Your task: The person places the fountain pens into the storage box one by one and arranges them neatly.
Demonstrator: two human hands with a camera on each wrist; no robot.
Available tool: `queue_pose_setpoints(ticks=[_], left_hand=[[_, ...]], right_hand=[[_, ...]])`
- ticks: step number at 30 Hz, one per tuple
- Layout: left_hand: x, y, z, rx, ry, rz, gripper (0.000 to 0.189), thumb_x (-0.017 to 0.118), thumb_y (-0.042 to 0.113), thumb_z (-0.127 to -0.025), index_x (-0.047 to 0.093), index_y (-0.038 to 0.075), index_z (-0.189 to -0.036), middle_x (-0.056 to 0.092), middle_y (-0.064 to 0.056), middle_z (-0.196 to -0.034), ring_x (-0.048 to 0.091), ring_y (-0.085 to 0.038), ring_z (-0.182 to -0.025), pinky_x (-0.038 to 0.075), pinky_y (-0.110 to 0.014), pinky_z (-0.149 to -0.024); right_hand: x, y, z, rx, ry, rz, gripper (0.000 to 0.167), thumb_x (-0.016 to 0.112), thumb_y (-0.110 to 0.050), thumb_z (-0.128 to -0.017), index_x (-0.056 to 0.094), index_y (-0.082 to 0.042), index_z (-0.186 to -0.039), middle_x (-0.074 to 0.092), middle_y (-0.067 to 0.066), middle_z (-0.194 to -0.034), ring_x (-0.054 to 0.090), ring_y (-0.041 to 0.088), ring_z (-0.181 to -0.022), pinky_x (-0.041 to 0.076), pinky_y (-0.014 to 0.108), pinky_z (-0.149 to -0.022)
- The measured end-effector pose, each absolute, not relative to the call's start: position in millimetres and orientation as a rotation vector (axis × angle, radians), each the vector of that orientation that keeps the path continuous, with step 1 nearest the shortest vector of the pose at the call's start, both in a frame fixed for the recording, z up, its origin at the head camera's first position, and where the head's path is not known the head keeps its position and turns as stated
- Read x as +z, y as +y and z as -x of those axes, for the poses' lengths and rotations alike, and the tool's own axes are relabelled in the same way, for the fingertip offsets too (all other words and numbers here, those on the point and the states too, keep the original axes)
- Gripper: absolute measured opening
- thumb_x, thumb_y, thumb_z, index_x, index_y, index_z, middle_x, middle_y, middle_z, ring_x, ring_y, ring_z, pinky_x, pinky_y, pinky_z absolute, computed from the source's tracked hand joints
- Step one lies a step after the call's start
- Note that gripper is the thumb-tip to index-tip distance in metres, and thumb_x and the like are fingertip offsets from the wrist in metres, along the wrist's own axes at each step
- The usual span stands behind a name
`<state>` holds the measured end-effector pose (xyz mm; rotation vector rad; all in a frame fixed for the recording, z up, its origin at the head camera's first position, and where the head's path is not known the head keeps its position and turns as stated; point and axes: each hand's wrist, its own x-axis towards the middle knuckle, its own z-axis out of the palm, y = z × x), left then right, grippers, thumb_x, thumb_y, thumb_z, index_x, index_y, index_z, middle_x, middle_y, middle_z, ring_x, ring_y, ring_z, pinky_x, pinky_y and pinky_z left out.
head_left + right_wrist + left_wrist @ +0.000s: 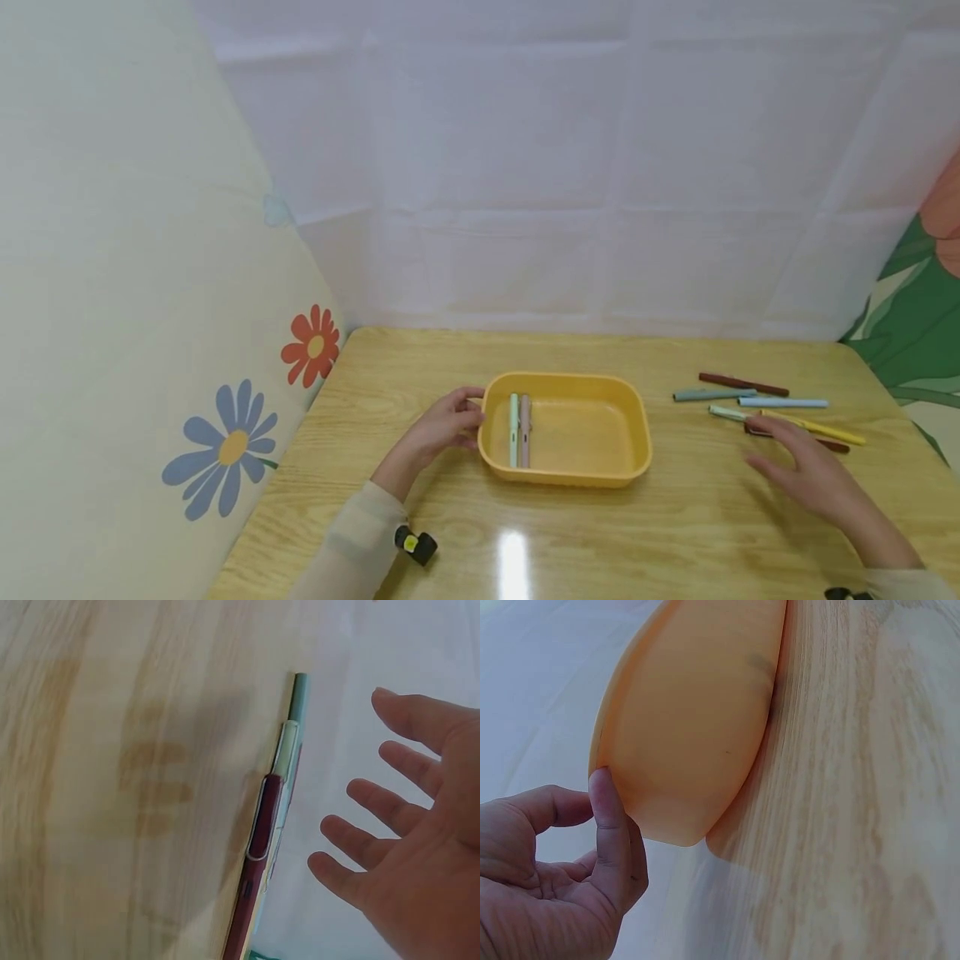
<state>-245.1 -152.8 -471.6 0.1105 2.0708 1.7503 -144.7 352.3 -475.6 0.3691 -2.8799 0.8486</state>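
A yellow tray (573,479) stands on the table, with a pale green pen (513,433) and a mauve pen (525,437) side by side at its left end. My left hand (442,425) holds the tray's left rim; in the left wrist view its fingertips (604,780) meet the edge. Over the loose pens at the right hovers my right hand (806,471), fingers spread and holding nothing. Nearest to it are a dark red pen (832,445), a yellow pen (843,433) and a light green pen (723,412), partly hidden by the fingers.
Behind those lie a brown-red pen (742,383), a grey-green pen (712,394) and a light blue pen (783,403). A white cloth (510,167) hangs along the table's back edge. Flowered sheets (135,292) flank both sides.
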Motion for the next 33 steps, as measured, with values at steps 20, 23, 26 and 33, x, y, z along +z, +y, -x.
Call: queue_pose_setpoints(ticks=[20,23,26,33], left_hand=[[-469,-151,245,1.745,2.082,-0.11,0.048,0.057,0.004,-0.097,0.046,-0.001,-0.144,0.054,-0.013,-0.103,0.063,-0.021,-0.082,0.058,-0.029,-0.064],[-468,-151,245,1.736,2.085,-0.109,0.048,0.057,0.005,-0.097,0.046,-0.001,-0.144,0.054,-0.013,-0.104,0.063,-0.021,-0.083,0.059,-0.03,-0.065],[-468,-151,244,1.735,2.087,-0.109,0.049,0.057,0.006,-0.097,0.046,-0.001,-0.144,0.054,-0.013,-0.104,0.063,-0.021,-0.084,0.059,-0.03,-0.066],[-467,-151,243,1.738,2.084,-0.105,0.049,0.057,0.005,-0.097,0.046,-0.001,-0.144,0.055,-0.014,-0.105,0.064,-0.023,-0.085,0.059,-0.03,-0.066]], right_hand=[[-494,376,152,0.724,-2.958,-0.425,0.053,0.073,-0.011,-0.091,0.051,0.012,-0.134,0.051,0.043,-0.13,0.047,0.062,-0.116,0.042,0.072,-0.09],[-496,377,154,0.689,-2.971,-0.428,0.054,0.074,-0.009,-0.09,0.051,0.012,-0.134,0.052,0.042,-0.129,0.049,0.061,-0.115,0.043,0.071,-0.09],[-496,378,155,0.665,-2.985,-0.427,0.053,0.074,-0.008,-0.089,0.052,0.012,-0.133,0.053,0.042,-0.128,0.049,0.062,-0.115,0.043,0.071,-0.091],[-495,380,158,0.579,-3.009,-0.393,0.051,0.075,-0.008,-0.088,0.054,0.011,-0.131,0.055,0.042,-0.125,0.049,0.063,-0.113,0.04,0.072,-0.093]])
